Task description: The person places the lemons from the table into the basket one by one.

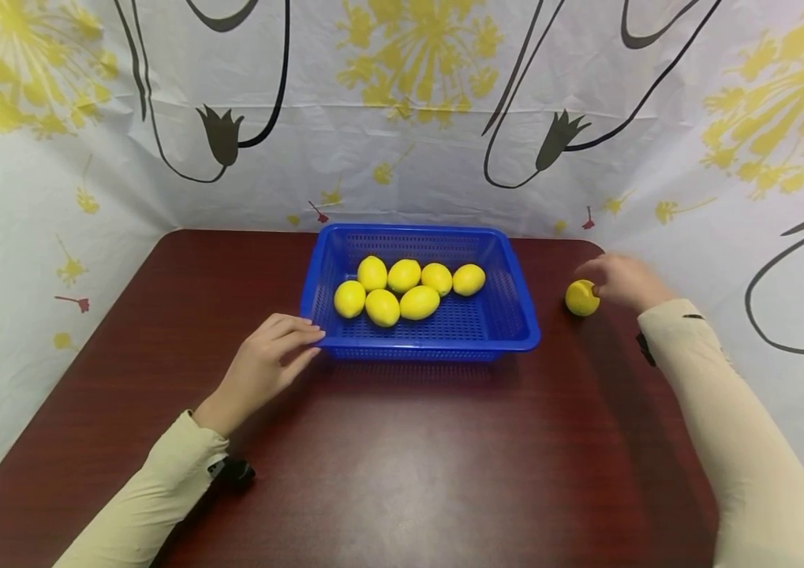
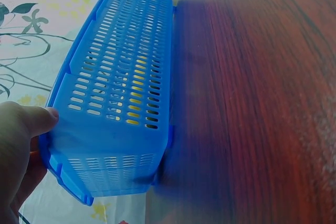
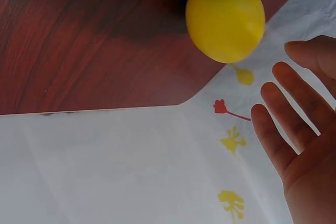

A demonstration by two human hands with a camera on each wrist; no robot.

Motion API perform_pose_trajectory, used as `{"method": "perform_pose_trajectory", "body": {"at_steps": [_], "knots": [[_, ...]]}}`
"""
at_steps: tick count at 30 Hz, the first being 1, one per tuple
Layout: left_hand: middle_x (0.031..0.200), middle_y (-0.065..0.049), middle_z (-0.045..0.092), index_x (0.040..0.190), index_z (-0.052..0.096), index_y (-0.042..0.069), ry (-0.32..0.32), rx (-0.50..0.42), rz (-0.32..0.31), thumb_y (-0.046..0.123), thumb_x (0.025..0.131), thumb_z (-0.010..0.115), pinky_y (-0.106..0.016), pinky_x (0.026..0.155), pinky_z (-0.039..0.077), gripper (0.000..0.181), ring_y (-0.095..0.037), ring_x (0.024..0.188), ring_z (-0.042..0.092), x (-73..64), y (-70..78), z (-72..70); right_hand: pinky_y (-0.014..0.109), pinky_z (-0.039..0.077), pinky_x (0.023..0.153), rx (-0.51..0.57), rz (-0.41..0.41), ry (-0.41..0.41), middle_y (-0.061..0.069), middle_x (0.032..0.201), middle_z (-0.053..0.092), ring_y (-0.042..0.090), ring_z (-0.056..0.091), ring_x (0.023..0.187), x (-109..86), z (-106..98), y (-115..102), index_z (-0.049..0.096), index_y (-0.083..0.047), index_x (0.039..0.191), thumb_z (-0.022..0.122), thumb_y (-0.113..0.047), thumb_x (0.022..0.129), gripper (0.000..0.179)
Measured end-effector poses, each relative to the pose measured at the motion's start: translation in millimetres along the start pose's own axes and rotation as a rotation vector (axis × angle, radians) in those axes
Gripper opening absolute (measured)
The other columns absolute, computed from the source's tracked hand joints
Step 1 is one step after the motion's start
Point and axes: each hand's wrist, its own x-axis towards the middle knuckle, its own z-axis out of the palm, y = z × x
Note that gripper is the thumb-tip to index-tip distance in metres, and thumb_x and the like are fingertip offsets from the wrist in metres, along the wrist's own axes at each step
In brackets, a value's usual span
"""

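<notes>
A blue plastic basket [image 1: 430, 345] with slotted walls stands on the table and holds several yellow lemons [image 1: 419, 302]. At its near left corner my left hand [image 1: 263, 363] pinches the rim, the thumb outside the basket [image 2: 113, 140] and the other fingers partly hidden behind the rim. One lemon [image 1: 579, 300] lies apart, to the right of the basket near the table's right edge. Beside this lemon [image 3: 226, 22], which shows a green stem end, is my right hand [image 3: 310, 129]. Its fingers are spread and stand a little apart from the fruit.
The dark reddish wooden table [image 1: 402, 457] reaches from the near side to a cloth [image 1: 402, 181] with printed flowers, which hangs behind it and along both sides. The table's far right corner lies close to the lone lemon.
</notes>
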Motion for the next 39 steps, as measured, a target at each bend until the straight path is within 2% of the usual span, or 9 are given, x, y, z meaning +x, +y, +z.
{"method": "perform_pose_trajectory", "body": {"at_steps": [6, 11, 15, 25, 33, 39], "knots": [[0.110, -0.009, 0.071, 0.110, 0.076, 0.003, 0.001, -0.001, 0.002, 0.000, 0.079, 0.083, -0.027, 0.100, 0.046, 0.031, -0.028, 0.107, 0.061, -0.3, -0.1, 0.2, 0.060, 0.048, 0.089, -0.017, -0.038, -0.024, 0.028, 0.122, 0.062, 0.046, 0.055, 0.109, 2.5, 7.5, 4.5, 0.068, 0.004, 0.120, 0.065, 0.010, 0.082, 0.039], [0.109, -0.009, 0.071, 0.109, 0.077, 0.003, 0.012, -0.009, 0.011, 0.000, 0.079, 0.083, -0.030, 0.098, 0.047, 0.031, -0.028, 0.107, 0.061, -0.1, -0.3, 0.5, 0.059, 0.049, 0.086, -0.009, -0.003, -0.070, 0.030, 0.127, 0.058, 0.048, 0.052, 0.111, 2.9, 13.9, 7.0, 0.066, 0.004, 0.124, 0.060, 0.012, 0.078, 0.047], [0.110, -0.009, 0.071, 0.110, 0.076, 0.003, 0.003, -0.009, 0.007, 0.001, 0.081, 0.083, -0.030, 0.099, 0.047, 0.030, -0.028, 0.107, 0.061, 0.1, 0.1, 0.1, 0.059, 0.049, 0.086, 0.008, 0.016, -0.091, 0.033, 0.130, 0.054, 0.051, 0.051, 0.112, 1.2, 19.6, 9.8, 0.064, 0.004, 0.126, 0.062, 0.009, 0.076, 0.050], [0.110, -0.009, 0.071, 0.110, 0.076, 0.003, -0.008, -0.001, 0.004, 0.002, 0.081, 0.083, -0.026, 0.101, 0.044, 0.030, -0.027, 0.108, 0.061, 0.3, -0.8, -0.5, 0.065, 0.040, 0.099, 0.033, -0.007, -0.056, 0.035, 0.129, 0.053, 0.052, 0.048, 0.119, 1.5, 31.2, 8.5, 0.060, 0.007, 0.128, 0.066, 0.001, 0.083, 0.046], [0.109, -0.009, 0.071, 0.109, 0.077, 0.003, 0.011, -0.005, 0.016, -0.001, 0.079, 0.084, -0.032, 0.097, 0.048, 0.032, -0.028, 0.106, 0.061, 0.3, -1.2, 0.7, 0.067, 0.038, 0.098, 0.031, 0.025, -0.051, 0.034, 0.131, 0.051, 0.053, 0.043, 0.120, 2.2, 35.8, 7.5, 0.059, 0.005, 0.132, 0.072, -0.002, 0.081, 0.053], [0.110, -0.009, 0.071, 0.110, 0.076, 0.003, -0.002, 0.000, 0.004, 0.001, 0.080, 0.083, -0.027, 0.101, 0.045, 0.031, -0.028, 0.108, 0.061, -0.2, -1.0, 0.0, 0.067, 0.039, 0.098, 0.040, 0.047, -0.057, 0.034, 0.128, 0.051, 0.052, 0.045, 0.117, 3.8, 38.3, 5.4, 0.056, 0.003, 0.136, 0.078, -0.010, 0.082, 0.059]]}}
